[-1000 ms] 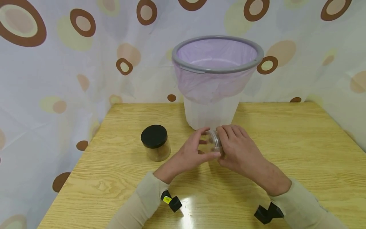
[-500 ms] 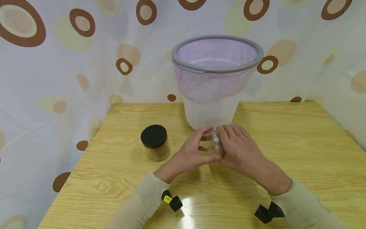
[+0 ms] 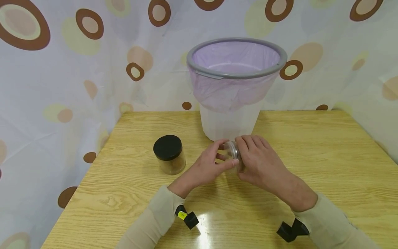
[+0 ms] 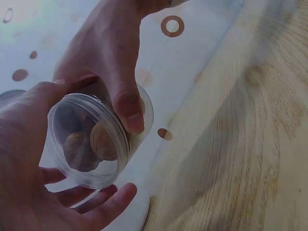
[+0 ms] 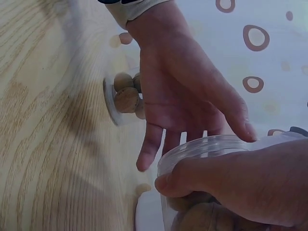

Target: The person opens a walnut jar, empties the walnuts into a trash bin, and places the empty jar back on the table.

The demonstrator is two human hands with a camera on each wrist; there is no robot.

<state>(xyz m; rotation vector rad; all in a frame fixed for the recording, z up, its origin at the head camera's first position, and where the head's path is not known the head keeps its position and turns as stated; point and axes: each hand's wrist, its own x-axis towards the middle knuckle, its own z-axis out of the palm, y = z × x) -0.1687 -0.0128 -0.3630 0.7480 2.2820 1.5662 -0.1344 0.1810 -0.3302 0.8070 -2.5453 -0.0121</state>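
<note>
A pale cloth point(image 3: 105, 79) printed with brown rings hangs behind and beside the wooden table point(image 3: 317, 155). Towards the back stands a white bin point(image 3: 230, 122) with a grey rim and a lilac bag point(image 3: 228, 95) folded over it. Just in front of the bin, the right hand point(image 3: 262, 162) grips a clear jar point(image 3: 230, 150) turned on its side, its fingers close together and curled round it. The left hand point(image 3: 205, 166) faces the jar's ringed end, fingers spread apart and thumb by the rim; whether that end has a clear lid is hard to tell. To the left, a second jar point(image 3: 172, 166) stands upright under a black lid point(image 3: 168, 147). Round brown balls point(image 4: 79, 151) sit in the gripped jar, and similar ones show in the other.
</note>
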